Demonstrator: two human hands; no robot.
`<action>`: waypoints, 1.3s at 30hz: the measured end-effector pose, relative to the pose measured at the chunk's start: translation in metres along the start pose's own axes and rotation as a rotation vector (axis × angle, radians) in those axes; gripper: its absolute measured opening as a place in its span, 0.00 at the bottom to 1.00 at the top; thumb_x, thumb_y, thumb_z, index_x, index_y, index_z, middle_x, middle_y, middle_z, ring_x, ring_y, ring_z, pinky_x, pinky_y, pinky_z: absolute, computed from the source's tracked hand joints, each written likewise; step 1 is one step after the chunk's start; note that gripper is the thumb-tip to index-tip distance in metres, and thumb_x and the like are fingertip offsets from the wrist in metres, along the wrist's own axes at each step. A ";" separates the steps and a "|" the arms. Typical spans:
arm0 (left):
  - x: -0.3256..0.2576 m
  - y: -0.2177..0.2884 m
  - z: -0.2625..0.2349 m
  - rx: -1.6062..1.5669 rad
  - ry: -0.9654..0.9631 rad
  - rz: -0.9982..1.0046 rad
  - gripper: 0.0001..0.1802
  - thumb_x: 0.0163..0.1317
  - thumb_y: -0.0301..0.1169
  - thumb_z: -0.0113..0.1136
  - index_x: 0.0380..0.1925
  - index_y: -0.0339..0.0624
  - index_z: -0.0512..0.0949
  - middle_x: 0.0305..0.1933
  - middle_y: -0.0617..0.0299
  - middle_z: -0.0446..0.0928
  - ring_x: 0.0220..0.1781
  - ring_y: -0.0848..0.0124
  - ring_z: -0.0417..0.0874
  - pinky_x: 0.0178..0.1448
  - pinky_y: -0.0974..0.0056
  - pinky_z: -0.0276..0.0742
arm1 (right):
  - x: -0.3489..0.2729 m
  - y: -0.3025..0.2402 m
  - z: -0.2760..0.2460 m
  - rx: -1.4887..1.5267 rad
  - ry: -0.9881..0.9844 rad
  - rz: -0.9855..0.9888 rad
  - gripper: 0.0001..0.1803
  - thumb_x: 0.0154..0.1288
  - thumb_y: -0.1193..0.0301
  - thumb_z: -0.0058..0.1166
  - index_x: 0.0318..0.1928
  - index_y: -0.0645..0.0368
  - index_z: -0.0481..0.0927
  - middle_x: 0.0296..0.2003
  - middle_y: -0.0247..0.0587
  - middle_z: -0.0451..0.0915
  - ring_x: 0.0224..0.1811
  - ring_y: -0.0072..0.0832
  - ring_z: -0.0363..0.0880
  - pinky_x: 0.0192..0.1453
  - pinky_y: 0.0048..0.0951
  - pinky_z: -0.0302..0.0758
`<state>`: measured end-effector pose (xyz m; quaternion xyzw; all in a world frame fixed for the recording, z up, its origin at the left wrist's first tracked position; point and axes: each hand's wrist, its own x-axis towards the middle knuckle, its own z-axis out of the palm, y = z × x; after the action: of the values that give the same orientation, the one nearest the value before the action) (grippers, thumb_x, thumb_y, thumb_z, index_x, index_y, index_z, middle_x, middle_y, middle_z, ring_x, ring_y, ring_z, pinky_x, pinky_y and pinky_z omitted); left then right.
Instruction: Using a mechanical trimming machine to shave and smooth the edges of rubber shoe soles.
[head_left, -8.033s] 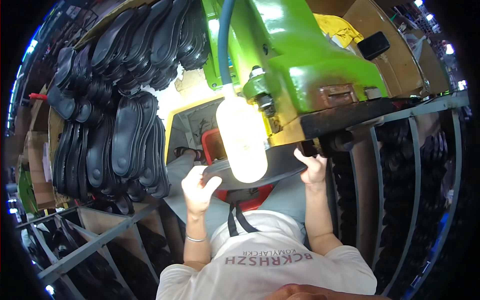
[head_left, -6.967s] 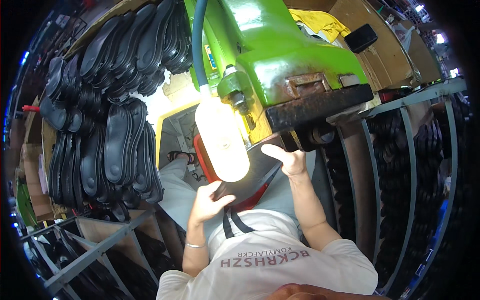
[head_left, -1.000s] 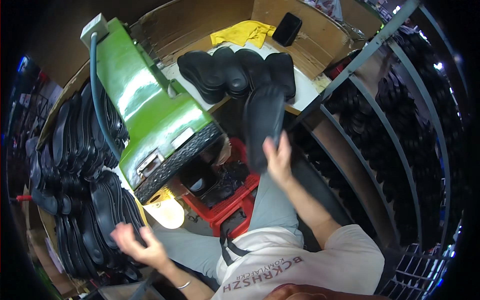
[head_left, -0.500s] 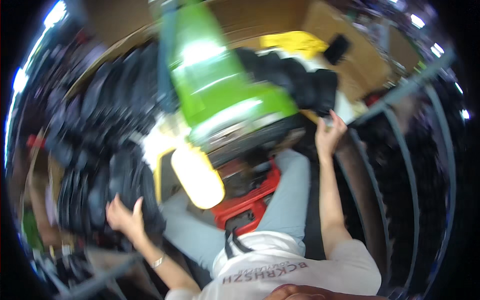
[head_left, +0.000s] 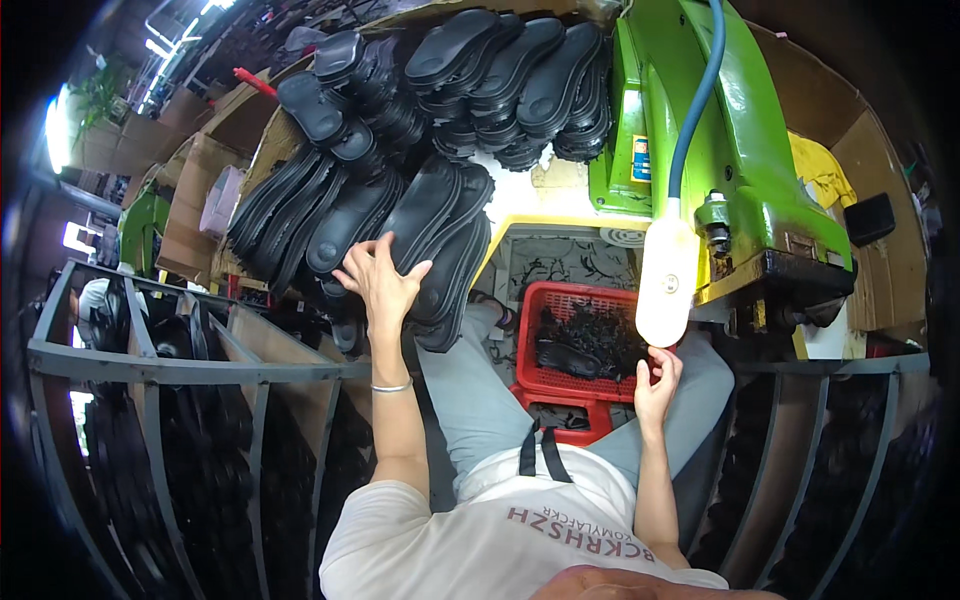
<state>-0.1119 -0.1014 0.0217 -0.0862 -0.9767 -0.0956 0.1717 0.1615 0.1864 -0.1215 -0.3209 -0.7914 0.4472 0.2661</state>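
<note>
Spread over a stack of black shoe soles [head_left: 415, 215] at the front left of the work table, my left hand [head_left: 380, 285] has its thumb and fingers apart. Its fingertips reach the soles' edges, but I cannot tell how firmly they touch. My right hand [head_left: 655, 388] is above my right thigh, just under the white lamp head [head_left: 663, 290]. Its fingers are loosely bent and apart, with nothing visible in them. Beyond the lamp stands a green machine [head_left: 750, 120] with a dark lower head.
More black soles [head_left: 540, 80] are piled at the back of the table. Between my legs sits a red plastic basket [head_left: 527, 350] with dark scraps and a sole inside. Metal racks [head_left: 200, 372] stand on both sides. Cardboard walls and a yellow cloth [head_left: 820, 170] lie behind the machine.
The view has swung left and sharpened. My right hand has come away from the dark soles beside the machine to above my thigh. My left hand stays by the left stacks.
</note>
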 end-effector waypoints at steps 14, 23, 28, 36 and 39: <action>0.009 0.012 0.004 0.096 -0.011 -0.096 0.49 0.35 0.54 0.74 0.56 0.39 0.67 0.56 0.43 0.64 0.66 0.47 0.55 0.66 0.28 0.37 | -0.012 0.005 0.022 0.231 -0.096 0.094 0.10 0.56 0.81 0.55 0.41 0.62 0.77 0.40 0.39 0.73 0.37 0.24 0.74 0.38 0.23 0.72; -0.018 0.018 -0.076 -0.175 0.117 0.144 0.35 0.27 0.30 0.78 0.41 0.43 0.70 0.44 0.53 0.67 0.49 0.55 0.67 0.56 0.55 0.63 | -0.013 0.000 0.012 0.511 -0.372 0.335 0.14 0.66 0.68 0.53 0.46 0.66 0.75 0.44 0.44 0.75 0.39 0.25 0.77 0.41 0.21 0.75; -0.058 0.074 -0.110 -0.350 -0.345 0.823 0.28 0.26 0.24 0.71 0.35 0.41 0.75 0.45 0.52 0.69 0.50 0.55 0.71 0.53 0.57 0.69 | 0.003 -0.070 -0.032 1.419 -0.728 0.574 0.44 0.62 0.42 0.47 0.60 0.71 0.61 0.43 0.55 0.77 0.42 0.38 0.81 0.39 0.36 0.81; -0.112 0.160 0.005 -1.653 -0.637 0.588 0.38 0.32 0.38 0.81 0.46 0.38 0.74 0.56 0.50 0.69 0.56 0.57 0.71 0.61 0.55 0.66 | -0.053 -0.024 -0.094 1.186 -0.325 0.740 0.16 0.50 0.80 0.60 0.42 0.64 0.77 0.32 0.41 0.81 0.24 0.27 0.80 0.25 0.29 0.79; -0.165 0.204 0.022 -1.863 -0.749 0.146 0.40 0.52 0.29 0.67 0.62 0.33 0.58 0.59 0.49 0.68 0.58 0.65 0.71 0.60 0.61 0.68 | -0.082 -0.032 -0.089 1.022 -0.136 0.736 0.30 0.42 0.86 0.60 0.51 0.63 0.74 0.44 0.42 0.78 0.48 0.33 0.77 0.51 0.34 0.76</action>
<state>0.0749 0.0785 -0.0250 -0.2701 -0.4963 -0.7773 -0.2766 0.2696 0.1603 -0.0638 -0.3753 -0.3310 0.8501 0.1639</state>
